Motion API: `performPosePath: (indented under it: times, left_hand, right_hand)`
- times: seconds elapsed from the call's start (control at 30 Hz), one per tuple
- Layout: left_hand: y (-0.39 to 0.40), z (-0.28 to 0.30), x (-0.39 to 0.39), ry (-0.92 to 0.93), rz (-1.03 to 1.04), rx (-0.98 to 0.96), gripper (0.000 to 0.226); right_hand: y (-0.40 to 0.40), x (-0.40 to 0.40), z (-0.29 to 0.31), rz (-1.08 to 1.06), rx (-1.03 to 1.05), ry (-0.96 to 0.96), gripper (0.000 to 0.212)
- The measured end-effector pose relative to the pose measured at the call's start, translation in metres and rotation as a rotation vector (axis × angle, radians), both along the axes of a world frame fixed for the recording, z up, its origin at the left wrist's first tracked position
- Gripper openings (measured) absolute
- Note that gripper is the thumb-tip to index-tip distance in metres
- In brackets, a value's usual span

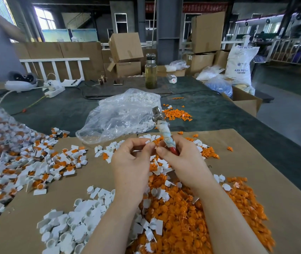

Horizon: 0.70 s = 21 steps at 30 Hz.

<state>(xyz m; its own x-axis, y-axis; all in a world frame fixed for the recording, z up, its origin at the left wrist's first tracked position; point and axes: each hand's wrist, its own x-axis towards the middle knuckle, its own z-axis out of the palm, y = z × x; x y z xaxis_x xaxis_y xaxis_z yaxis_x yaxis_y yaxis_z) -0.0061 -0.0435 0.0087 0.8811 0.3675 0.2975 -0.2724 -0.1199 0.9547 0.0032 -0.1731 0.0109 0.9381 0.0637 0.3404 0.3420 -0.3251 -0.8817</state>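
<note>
My left hand (130,162) pinches a small white and orange plastic part (152,143) between thumb and fingertips. My right hand (184,160) meets it at that part and grips a small hammer (165,133) with a cloth-wrapped handle, red end and metal head pointing up and away. Both hands hover above a heap of orange plastic pieces (182,213) on the brown cardboard sheet (267,162). White plastic caps (76,224) lie in front left.
A pile of joined white-and-orange parts (27,165) spreads on the left. A clear plastic bag of white parts (120,114) lies behind the hands, more orange pieces (177,114) beside it. A glass bottle (150,72), cardboard boxes and a white resin sack (239,65) stand farther back.
</note>
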Motion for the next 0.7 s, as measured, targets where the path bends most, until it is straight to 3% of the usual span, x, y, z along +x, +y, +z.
performPosePath:
  times: [0.1,0.23,0.3,0.6,0.7]
  left_hand:
    - [0.006,0.002,0.002,0.037,-0.063,-0.243,0.009]
    - [0.014,0.008,0.004,0.032,-0.114,-0.470,0.011]
    - [0.016,0.010,0.005,0.023,-0.119,-0.498,0.008]
    - [0.021,0.008,0.008,-0.016,-0.122,-0.435,0.008]
    - [0.021,0.008,0.008,-0.026,-0.130,-0.456,0.011]
  right_hand:
    - [-0.008,-0.002,0.002,0.103,-0.057,0.102,0.005]
    - [-0.012,-0.005,0.005,0.196,-0.112,0.209,0.025]
    - [-0.012,-0.008,0.007,0.218,-0.142,0.239,0.031]
    - [-0.011,-0.008,0.007,0.299,-0.230,0.269,0.005]
    - [-0.009,-0.007,0.005,0.285,-0.255,0.230,0.007]
